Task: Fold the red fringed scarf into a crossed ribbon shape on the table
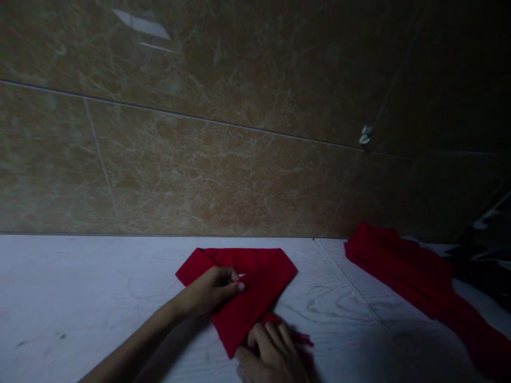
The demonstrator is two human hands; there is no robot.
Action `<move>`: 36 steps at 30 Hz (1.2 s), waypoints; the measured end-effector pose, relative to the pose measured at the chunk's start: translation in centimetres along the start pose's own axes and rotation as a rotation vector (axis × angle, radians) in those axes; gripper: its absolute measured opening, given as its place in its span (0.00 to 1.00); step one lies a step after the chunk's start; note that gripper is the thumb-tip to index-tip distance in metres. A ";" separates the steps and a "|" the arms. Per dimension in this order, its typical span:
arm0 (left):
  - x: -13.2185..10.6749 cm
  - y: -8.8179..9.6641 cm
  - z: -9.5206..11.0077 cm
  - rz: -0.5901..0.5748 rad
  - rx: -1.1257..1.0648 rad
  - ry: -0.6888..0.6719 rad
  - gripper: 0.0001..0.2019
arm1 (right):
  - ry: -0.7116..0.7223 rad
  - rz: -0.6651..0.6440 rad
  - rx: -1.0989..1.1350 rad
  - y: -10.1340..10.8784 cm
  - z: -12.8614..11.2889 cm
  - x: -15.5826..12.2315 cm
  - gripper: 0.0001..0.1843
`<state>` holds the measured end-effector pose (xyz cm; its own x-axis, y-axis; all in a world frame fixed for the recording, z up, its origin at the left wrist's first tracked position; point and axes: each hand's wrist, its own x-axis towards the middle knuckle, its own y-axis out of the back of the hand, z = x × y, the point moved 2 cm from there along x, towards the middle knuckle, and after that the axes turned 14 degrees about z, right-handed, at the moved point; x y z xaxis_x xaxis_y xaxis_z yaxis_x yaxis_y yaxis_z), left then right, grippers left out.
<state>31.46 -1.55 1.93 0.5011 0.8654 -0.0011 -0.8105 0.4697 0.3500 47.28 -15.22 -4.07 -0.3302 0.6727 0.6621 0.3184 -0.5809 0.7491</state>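
Observation:
A red scarf [259, 282] lies folded on the pale wood-grain surface, its two ends crossing over each other below a flat top edge. My left hand [213, 290] is closed at the crossing, with thumb and fingers pinching the cloth near a small gap. Lower down, my right hand [273, 354] has its fingers curled on the lower end of the same scarf, next to the pointed corner of the upper layer. A bit of red fringe sticks out to the right of that hand. The fingertips of my right hand are partly hidden.
More red cloth [399, 271] lies in a long heap at the right. Dark items [483, 271] sit beyond it at the right edge. A brown marbled tile wall [223, 175] rises behind the white surface [80, 298], which has a seam. A small white fitting [365, 134] is on the wall.

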 end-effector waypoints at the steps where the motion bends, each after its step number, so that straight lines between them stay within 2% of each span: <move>1: 0.1 -0.1 -0.1 0.000 -0.033 0.010 0.28 | 0.037 0.009 0.000 -0.4 -0.2 -0.3 0.09; 4: 0.1 -0.3 -0.4 -0.002 -0.001 -0.022 0.27 | 0.086 -0.004 0.003 0.1 -0.4 -0.5 0.07; 6: -0.1 -0.2 -0.2 -0.003 0.113 -0.082 0.24 | 0.103 -0.038 0.096 1.7 -0.4 0.2 0.02; 8: -0.4 -0.1 0.3 0.008 0.243 -0.135 0.22 | 0.065 -0.076 0.258 4.1 0.4 2.0 0.06; 9: -0.6 0.0 0.5 0.012 0.292 -0.149 0.22 | -0.042 -0.114 0.309 5.1 1.2 3.3 0.10; 11: -0.8 0.2 1.0 0.014 0.357 -0.148 0.22 | -0.293 -0.077 0.325 6.4 3.5 5.9 0.15; 12: -0.9 0.3 1.2 0.009 0.375 -0.141 0.22 | -0.353 -0.056 0.339 6.5 4.6 7.0 0.15; 14: -0.8 0.4 1.4 -0.020 0.380 -0.115 0.24 | -0.403 -0.049 0.339 5.8 6.5 8.7 0.13; 17: -0.5 1.3 1.6 -0.014 0.329 -0.116 0.24 | -0.394 -0.092 0.262 4.0 7.7 8.9 0.13; 19: 0.0 2.6 1.5 0.122 0.395 -0.141 0.22 | -0.397 -0.113 0.199 3.5 7.9 8.0 0.15; 22: 0.6 4.7 0.6 0.444 0.709 -0.165 0.21 | -0.413 -0.137 0.169 3.9 8.8 6.5 0.16; 24: 0.8 5.2 -0.4 0.575 0.890 -0.152 0.23 | -0.415 -0.113 0.150 4.1 10.1 6.0 0.14; 26: 1.0 4.8 -1.5 0.578 0.981 -0.120 0.28 | -0.433 -0.090 0.116 3.6 11.3 5.9 0.24; 28: 1.1 3.7 -2.3 0.537 1.035 -0.115 0.30 | -0.454 -0.126 0.093 2.5 11.8 6.0 0.33; 33: 1.0 1.6 -2.4 0.563 1.102 -0.339 0.30 | -0.334 -0.284 0.138 0.1 10.6 6.5 0.35; 36: 1.1 1.1 -2.7 0.393 1.069 -0.424 0.30 | -0.275 -0.315 0.157 -0.2 11.3 6.7 0.35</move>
<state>30.33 0.42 -0.24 0.4991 0.6970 0.5149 -0.3705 -0.3655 0.8539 55.04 -5.40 -0.08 -0.1907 0.9150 0.3555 0.3786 -0.2655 0.8866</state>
